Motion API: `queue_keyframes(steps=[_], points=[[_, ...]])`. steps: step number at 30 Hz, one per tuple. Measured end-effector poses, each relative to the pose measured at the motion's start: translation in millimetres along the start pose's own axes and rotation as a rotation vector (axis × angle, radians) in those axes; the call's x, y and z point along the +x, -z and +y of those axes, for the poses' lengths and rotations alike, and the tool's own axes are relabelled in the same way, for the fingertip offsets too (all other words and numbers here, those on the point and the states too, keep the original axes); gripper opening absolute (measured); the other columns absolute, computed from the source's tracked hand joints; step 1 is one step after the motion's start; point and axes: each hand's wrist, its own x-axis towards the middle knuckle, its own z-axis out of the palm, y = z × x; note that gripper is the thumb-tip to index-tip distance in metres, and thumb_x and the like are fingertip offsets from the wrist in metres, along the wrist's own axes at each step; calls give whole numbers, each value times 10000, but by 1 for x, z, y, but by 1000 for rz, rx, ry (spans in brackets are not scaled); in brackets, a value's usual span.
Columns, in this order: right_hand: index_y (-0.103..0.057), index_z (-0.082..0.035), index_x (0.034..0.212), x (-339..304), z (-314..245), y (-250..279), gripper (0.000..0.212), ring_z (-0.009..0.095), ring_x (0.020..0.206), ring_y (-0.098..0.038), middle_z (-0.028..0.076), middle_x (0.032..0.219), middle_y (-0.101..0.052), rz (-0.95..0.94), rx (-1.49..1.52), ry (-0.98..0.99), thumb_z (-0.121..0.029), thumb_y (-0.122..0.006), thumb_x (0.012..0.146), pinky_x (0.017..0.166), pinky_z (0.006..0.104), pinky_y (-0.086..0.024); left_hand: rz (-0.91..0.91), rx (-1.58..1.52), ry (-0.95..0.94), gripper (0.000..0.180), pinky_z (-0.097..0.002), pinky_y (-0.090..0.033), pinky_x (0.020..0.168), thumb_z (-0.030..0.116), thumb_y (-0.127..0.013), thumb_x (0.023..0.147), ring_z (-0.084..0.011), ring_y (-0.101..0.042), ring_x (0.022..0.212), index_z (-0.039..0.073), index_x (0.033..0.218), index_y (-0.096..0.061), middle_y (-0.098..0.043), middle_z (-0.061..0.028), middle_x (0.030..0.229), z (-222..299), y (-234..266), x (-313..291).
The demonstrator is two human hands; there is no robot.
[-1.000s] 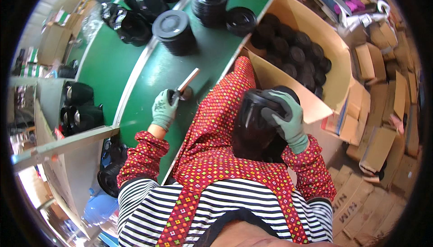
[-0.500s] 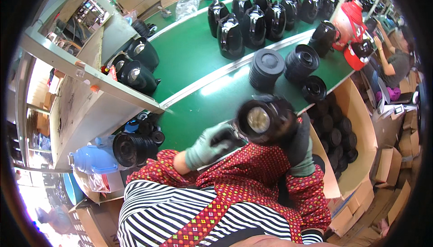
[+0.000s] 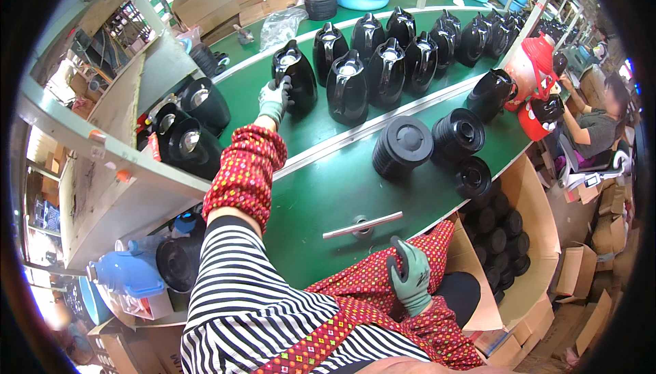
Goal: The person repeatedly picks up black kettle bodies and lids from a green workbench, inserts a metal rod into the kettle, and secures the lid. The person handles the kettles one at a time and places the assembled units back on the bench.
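My left hand [image 3: 275,99], in a grey-green glove, reaches far out over the green work surface. Its fingers close on the handle side of a glossy black jug [image 3: 298,79], which stands upright at the left end of a group of similar black jugs [image 3: 347,90]. Close to my lap is my right hand [image 3: 411,277], gloved too, its fingers loosely bent and apart with nothing in them. Just beyond it, a metal T-shaped tool with a long bar [image 3: 362,226] lies on the green surface [image 3: 301,203].
Stacked black lids [image 3: 403,145] stand right of centre, with more black rings [image 3: 473,176] beside them. An open carton [image 3: 540,237] of black parts is at my right. Left are a metal frame rail [image 3: 116,145], tilted black jugs [image 3: 188,145] and a blue jug [image 3: 130,271]. A co-worker [image 3: 591,128] sits at far right.
The black jug my hands held near my lap is gone from there. My left arm has stretched forward to a jug on the belt; my right hand has emptied and lowered. The metal tool has come into sight.
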Motion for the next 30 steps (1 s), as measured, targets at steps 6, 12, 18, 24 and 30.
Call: queue_keyframes(steps=[6, 12, 18, 24, 30], points=[[-674, -61, 1371, 5, 0, -3, 529, 339, 1081, -664, 130, 1238, -712, -55, -73, -2, -206, -781, 873, 964, 458, -503, 146, 324, -1, 676, -426, -616, 746, 630, -803, 849, -309, -747, 819, 30, 1148, -716, -754, -151, 996, -26, -5, 43], [-679, -56, 1355, 3, 1, -3, 517, 341, 1067, -655, 133, 1211, -710, -55, -112, -27, -225, -766, 874, 966, 475, -496, 507, 741, -257, 1229, -448, -517, 1116, 467, -882, 788, -460, -582, 1348, 23, 1663, -142, -205, -321, 1684, 10, 55, 6], [-689, -62, 1332, 10, -3, -5, 485, 333, 1080, -671, 121, 1230, -726, -76, -112, -14, -182, -771, 869, 973, 457, -502, 556, 1067, 96, 818, -497, -605, 956, 417, -763, 923, -448, -713, 1161, 17, 1534, -395, -312, -362, 1630, 4, 149, 46], [-682, -35, 1315, 14, -6, -4, 428, 331, 1076, -684, 133, 1228, -731, -84, -68, -20, -129, -754, 904, 954, 429, -524, 549, 1034, -162, 621, -463, -561, 1029, 390, -707, 956, -425, -683, 1197, 1, 1412, -545, -527, -293, 1495, -12, 144, 23], [-569, 20, 1432, 53, -30, 15, 537, 363, 1185, -655, 252, 1390, -584, -82, 284, -132, -161, -744, 958, 1016, 441, -534, 141, 745, -603, 375, -500, -543, 930, 259, -770, 902, -437, -668, 1103, 49, 1183, -639, -669, -223, 1248, 31, 104, -125]])
